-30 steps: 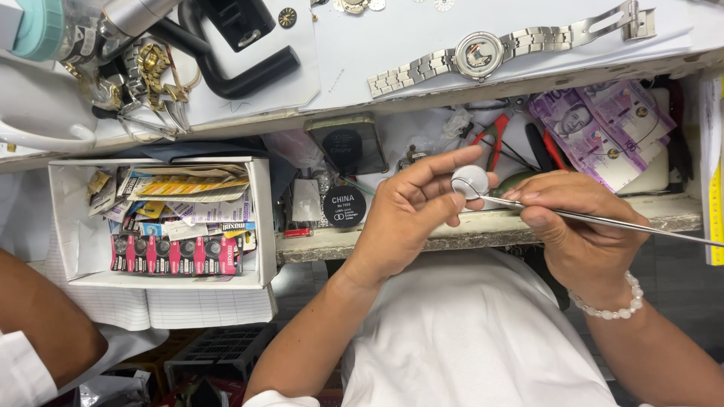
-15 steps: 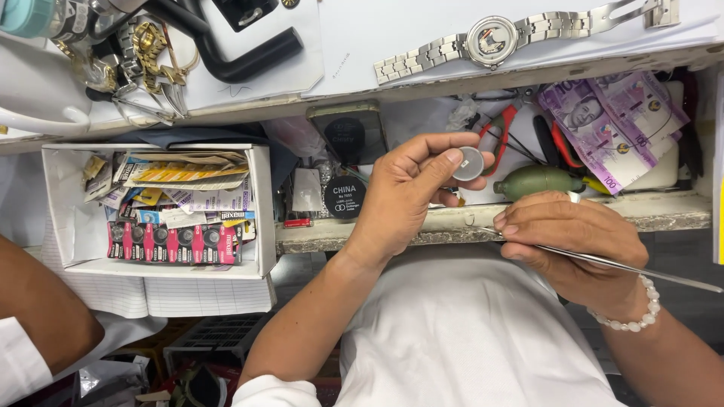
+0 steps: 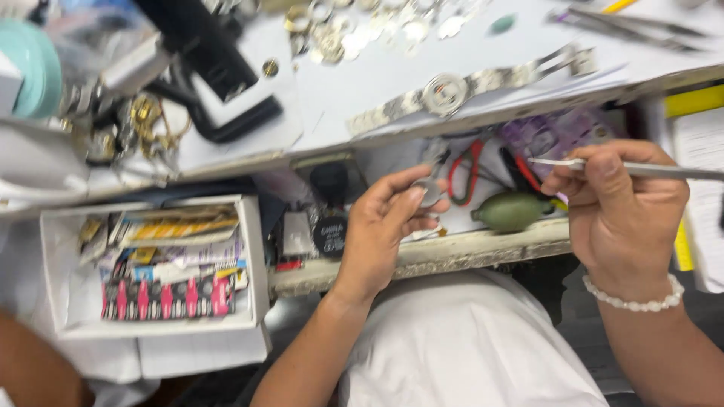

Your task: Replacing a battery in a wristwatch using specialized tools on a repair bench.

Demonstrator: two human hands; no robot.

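Currently a small round watch part [image 3: 431, 192] is being pinched in the left hand [image 3: 388, 226] over the open drawer's front edge [image 3: 452, 252] while tweezers [image 3: 641, 169] are being gripped in the right hand [image 3: 622, 207], likely needing realignment onto the part.

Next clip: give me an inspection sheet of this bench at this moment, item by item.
Surface: white worktop, open drawer below it.
Job's things: small round metal part pinched in left hand; tweezers gripped in right hand.
Clutter: steel wristwatch, green dust blower, red-handled pliers, white box of battery cards, loose watch parts.
Fingers: both sets closed on their items.
Cables: nothing seen.
Surroundings: another person's arm, lower left.
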